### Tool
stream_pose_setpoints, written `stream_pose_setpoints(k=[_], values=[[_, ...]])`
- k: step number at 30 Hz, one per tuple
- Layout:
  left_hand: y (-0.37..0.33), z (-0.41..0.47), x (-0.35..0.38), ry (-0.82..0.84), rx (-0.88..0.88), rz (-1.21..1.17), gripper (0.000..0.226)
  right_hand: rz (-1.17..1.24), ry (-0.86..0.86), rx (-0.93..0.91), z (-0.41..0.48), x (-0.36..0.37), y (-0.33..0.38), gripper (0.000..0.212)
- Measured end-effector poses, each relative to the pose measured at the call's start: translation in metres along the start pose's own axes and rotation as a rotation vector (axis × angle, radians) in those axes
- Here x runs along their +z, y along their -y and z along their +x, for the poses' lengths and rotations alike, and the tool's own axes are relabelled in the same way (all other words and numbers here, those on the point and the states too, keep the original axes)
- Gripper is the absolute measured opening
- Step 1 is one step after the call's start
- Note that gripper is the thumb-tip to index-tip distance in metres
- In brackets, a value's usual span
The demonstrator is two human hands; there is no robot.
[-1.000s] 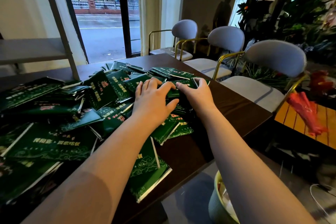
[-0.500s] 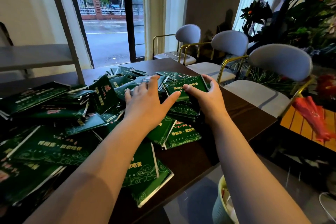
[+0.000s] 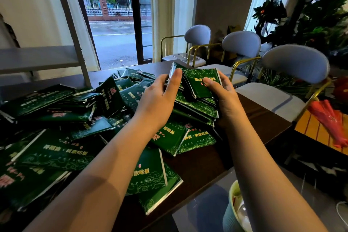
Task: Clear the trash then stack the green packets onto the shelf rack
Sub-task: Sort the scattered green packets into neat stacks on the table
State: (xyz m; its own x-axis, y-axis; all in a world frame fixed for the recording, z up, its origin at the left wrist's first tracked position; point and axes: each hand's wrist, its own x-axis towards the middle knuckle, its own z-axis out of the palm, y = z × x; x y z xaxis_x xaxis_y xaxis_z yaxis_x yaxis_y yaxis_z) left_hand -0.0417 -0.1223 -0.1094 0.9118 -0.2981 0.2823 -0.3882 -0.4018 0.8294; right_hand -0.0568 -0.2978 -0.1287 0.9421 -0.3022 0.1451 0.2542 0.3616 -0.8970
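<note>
I see left hand (image 3: 160,100) and right hand (image 3: 224,96) each gripping one bundle of green packets (image 3: 199,84), held just above the table (image 3: 254,118), loose packets (image 3: 56,152) heaped leftward, gold Chinese print mostly blurred, shelf rack (image 3: 37,58) behind.

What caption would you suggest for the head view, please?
Left hand and right hand hold a bunch of green packets above the table.

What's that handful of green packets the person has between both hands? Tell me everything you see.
The bundle of green packets is several flat, glossy dark green sachets with pale swirl patterns, light lettering and white edges, unevenly stacked. It stands tilted on edge over the loose pile on the table; the left hand grips its left side, the right hand its right.
</note>
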Motion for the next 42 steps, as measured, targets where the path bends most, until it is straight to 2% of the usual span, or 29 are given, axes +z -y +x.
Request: stream_pose_setpoints(k=[4,6,13,19,28,35,42], values=[[-0.007,-0.003,-0.002,0.032,-0.025,-0.219,0.063,-0.033,0.029,0.009,0.0,0.001,-0.001,0.04],[-0.005,-0.002,-0.003,0.074,-0.058,-0.299,0.066,-0.032,0.047,0.027,-0.002,0.002,0.0,0.045],[0.001,0.0,-0.001,0.131,-0.118,-0.58,0.034,-0.005,0.08,0.023,-0.005,0.006,0.0,0.041],[0.002,0.002,-0.001,0.132,-0.101,-0.693,0.043,0.061,0.143,-0.009,-0.012,0.009,0.003,0.029],[-0.002,-0.001,0.002,0.1,-0.164,-0.902,0.048,0.039,0.18,-0.005,-0.011,0.01,-0.002,0.033],[0.001,0.0,0.006,0.1,-0.236,-0.96,0.052,-0.05,0.174,0.033,-0.008,0.008,-0.006,0.041],[0.007,0.002,0.008,0.117,-0.289,-0.962,0.061,-0.146,0.196,0.042,-0.007,0.008,-0.008,0.039]])
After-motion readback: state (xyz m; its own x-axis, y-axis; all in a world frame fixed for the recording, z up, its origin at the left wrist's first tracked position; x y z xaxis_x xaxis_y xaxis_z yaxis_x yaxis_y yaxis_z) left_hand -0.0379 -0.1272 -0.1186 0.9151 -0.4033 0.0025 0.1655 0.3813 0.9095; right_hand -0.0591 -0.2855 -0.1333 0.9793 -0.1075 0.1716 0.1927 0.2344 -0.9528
